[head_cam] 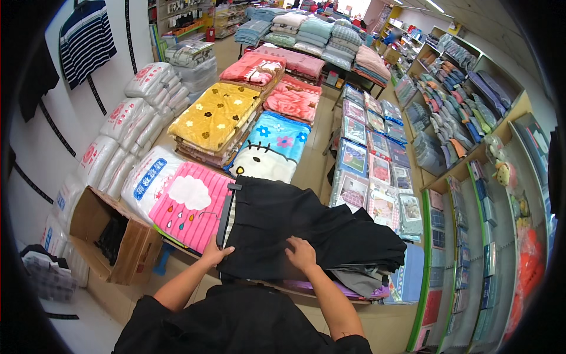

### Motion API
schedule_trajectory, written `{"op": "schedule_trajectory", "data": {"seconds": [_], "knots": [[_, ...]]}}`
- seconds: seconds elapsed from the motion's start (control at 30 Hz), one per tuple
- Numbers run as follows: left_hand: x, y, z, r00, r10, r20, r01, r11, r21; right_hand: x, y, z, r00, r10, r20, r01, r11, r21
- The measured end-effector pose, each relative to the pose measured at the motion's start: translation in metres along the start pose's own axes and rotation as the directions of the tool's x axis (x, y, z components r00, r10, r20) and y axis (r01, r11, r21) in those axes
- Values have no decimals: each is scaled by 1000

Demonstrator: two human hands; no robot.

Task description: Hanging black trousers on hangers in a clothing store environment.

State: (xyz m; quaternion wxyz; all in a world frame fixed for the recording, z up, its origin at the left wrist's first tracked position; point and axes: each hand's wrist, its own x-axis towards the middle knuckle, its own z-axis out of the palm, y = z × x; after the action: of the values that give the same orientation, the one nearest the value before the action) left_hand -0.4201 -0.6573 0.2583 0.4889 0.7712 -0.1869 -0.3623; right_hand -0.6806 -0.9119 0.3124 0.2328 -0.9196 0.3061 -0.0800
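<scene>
A pair of black trousers [283, 221] lies across the stacked goods in front of me, waistband to the left and legs bunched to the right. A black clip hanger [226, 217] runs along the waistband, one clip visible at its far end and its wire hook over a pink blanket. My left hand [216, 253] grips the near corner of the waistband beside the hanger, thumb on top and fingers partly hidden. Against the middle of the trousers rests my right hand [302, 254], fingers bent and spread, holding nothing. Grey folded clothing [360, 281] shows from under the legs.
The pink blanket [191, 199], a blue cartoon blanket [274, 141] and a yellow blanket [216, 115] lie beyond. At left stands an open cardboard box [141, 248] holding black items. White packaged bedding [128, 117] lines the wall. Packaged sets [376, 155] and shelving [464, 265] are at right.
</scene>
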Motion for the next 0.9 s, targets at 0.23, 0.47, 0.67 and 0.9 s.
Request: {"op": "schedule_trajectory", "data": {"seconds": [0.23, 0.47, 0.67, 0.9], "knots": [[4, -6, 1, 1000, 28, -2, -28, 1000, -4, 0, -1, -1, 1000, 5, 1, -5, 1000, 3], [4, -4, 1, 1000, 16, 15, -15, 999, -29, 0, 0, 1, 1000, 0, -6, 0, 1000, -13], [6, -12, 0, 1000, 9, 8, -9, 1000, -15, -1, -1, 1, 1000, -10, -9, 9, 1000, -21], [9, -22, 0, 999, 41, -20, -41, 999, 32, -1, -1, 3, 1000, -11, -13, 11, 1000, 1]]}}
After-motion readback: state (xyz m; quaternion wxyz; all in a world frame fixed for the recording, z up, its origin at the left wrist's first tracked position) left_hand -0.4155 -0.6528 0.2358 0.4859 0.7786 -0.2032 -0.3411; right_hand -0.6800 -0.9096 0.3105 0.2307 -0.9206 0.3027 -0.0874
